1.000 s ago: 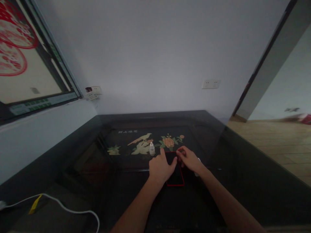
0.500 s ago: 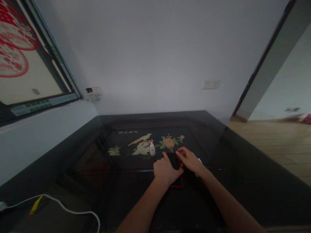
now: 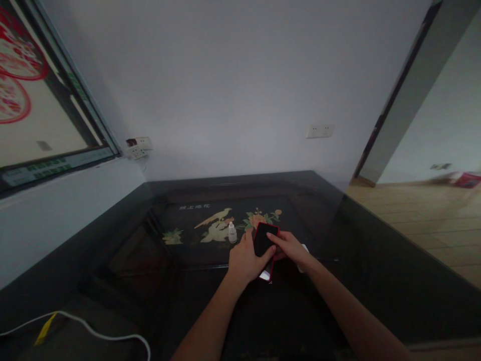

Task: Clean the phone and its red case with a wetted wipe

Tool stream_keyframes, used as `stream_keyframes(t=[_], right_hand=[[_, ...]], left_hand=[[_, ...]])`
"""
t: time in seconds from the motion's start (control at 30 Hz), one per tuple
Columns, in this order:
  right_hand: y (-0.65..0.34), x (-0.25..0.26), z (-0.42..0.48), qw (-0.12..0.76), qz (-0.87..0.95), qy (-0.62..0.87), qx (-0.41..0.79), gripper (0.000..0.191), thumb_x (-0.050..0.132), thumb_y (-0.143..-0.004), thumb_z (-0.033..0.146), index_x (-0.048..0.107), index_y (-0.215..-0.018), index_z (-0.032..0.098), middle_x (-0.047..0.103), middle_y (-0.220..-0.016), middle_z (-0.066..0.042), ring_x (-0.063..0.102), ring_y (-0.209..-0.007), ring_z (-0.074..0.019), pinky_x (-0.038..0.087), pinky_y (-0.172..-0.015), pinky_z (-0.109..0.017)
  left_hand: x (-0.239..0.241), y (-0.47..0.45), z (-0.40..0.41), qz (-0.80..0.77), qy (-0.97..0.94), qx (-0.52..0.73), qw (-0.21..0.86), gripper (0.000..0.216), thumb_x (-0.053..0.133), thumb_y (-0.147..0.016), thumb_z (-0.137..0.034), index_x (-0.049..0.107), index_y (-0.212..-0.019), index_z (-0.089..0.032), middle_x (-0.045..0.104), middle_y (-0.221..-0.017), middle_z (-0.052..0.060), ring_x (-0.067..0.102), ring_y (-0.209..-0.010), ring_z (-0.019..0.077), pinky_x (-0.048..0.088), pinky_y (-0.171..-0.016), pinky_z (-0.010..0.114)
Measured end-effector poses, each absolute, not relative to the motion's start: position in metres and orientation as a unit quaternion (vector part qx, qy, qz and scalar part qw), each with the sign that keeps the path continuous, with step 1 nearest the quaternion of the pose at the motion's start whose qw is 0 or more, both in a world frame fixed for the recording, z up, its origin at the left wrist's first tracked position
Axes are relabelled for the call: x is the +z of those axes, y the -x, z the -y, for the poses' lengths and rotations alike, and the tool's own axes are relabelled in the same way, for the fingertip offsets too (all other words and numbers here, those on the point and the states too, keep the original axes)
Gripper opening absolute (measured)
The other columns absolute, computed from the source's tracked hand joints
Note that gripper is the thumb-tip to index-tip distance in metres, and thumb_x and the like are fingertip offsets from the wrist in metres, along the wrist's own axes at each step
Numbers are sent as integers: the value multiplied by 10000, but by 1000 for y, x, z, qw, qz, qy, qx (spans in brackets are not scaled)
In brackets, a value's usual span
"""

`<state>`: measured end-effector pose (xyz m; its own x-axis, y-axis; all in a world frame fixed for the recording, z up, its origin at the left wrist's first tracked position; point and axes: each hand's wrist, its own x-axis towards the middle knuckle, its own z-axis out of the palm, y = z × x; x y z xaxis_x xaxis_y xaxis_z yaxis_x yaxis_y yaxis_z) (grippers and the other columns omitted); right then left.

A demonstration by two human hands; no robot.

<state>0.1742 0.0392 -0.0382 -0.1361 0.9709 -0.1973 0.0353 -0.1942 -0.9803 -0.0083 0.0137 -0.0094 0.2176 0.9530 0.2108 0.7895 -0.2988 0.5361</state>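
Note:
A smartphone (image 3: 262,243) with a dark screen and a red edge is held between my two hands, tilted a little off the table. My left hand (image 3: 246,258) grips its left side, the thumb lying across the lower screen. On the right edge, my right hand (image 3: 291,248) holds it with the thumb on the glass and the other fingers behind. A small white bottle (image 3: 232,233) stands upright just beyond my left hand. Partly covered by my right wrist is a white object (image 3: 304,247) whose kind I cannot make out.
The dark glossy table (image 3: 180,306) bears a bird-and-flower picture (image 3: 218,225). A white cable (image 3: 108,337) with a yellow tag (image 3: 45,328) curves at the lower left. Behind the table rises a wall with sockets (image 3: 320,131); a window (image 3: 45,100) is at the left.
The phone has come up off the table and tilted, its lower end now catching a bright reflection. My right thumb has moved onto the screen. The whole view has shifted slightly.

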Motion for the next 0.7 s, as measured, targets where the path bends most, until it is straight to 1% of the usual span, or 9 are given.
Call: stream_keyframes(t=[0.07,0.13,0.17,0.23,0.4,0.5,0.6,0.7], right_hand=[[-175,-36,-39,426,473,516,573,401,681,-894,538,709,-1030,161,747,-877,-83,703,-693,-184,588,-553,-271],[-174,-32,-39,440,463,511,575,392,673,-900,539,714,-998,161,753,-901,-93,715,-740,-197,592,-585,-277],[-173,-30,-38,444,459,508,579,388,668,-903,540,713,-983,163,756,-905,-94,719,-754,-200,596,-610,-283],[-170,-26,-37,443,454,507,584,391,658,-908,549,711,-955,165,760,-885,-90,721,-752,-199,596,-652,-293],[-164,-19,-29,416,490,504,577,443,637,-900,604,721,-936,170,752,-803,-67,710,-721,-200,564,-651,-286],[-163,-18,-28,419,507,479,581,474,622,-893,636,718,-938,175,753,-802,-59,711,-730,-212,565,-682,-305],[-164,-20,-29,424,522,464,576,512,602,-890,664,713,-974,171,761,-842,-57,714,-751,-220,571,-732,-331],[-165,-22,-31,425,530,476,558,517,583,-903,663,715,-1014,175,760,-856,-56,713,-764,-219,565,-730,-320]], left_hand=[[-12,10,-18,-560,-757,272,199,493,370,-993,-629,564,-1204,-227,716,-1120,108,704,-1013,267,496,-815,326],[-14,10,-22,-551,-748,289,232,445,243,-1057,-518,587,-1084,-238,730,-975,73,715,-917,231,486,-778,302],[-16,10,-24,-548,-743,297,242,436,223,-1069,-478,587,-1055,-238,727,-932,64,715,-884,221,482,-768,295],[-17,10,-25,-542,-737,313,256,402,233,-1074,-439,581,-1043,-239,724,-906,56,710,-858,211,480,-760,285],[-17,9,-24,-532,-718,354,276,386,248,-1074,-443,564,-1126,-227,732,-975,76,708,-891,215,496,-795,290],[-14,7,-21,-530,-710,374,273,411,223,-1078,-436,573,-1066,-220,727,-958,80,702,-881,213,494,-814,300],[-12,6,-20,-525,-700,396,279,430,209,-1079,-435,573,-1007,-217,719,-922,74,693,-848,206,491,-806,306],[-14,5,-21,-522,-687,413,291,453,202,-1076,-436,571,-940,-211,703,-871,68,685,-814,204,490,-778,307]])
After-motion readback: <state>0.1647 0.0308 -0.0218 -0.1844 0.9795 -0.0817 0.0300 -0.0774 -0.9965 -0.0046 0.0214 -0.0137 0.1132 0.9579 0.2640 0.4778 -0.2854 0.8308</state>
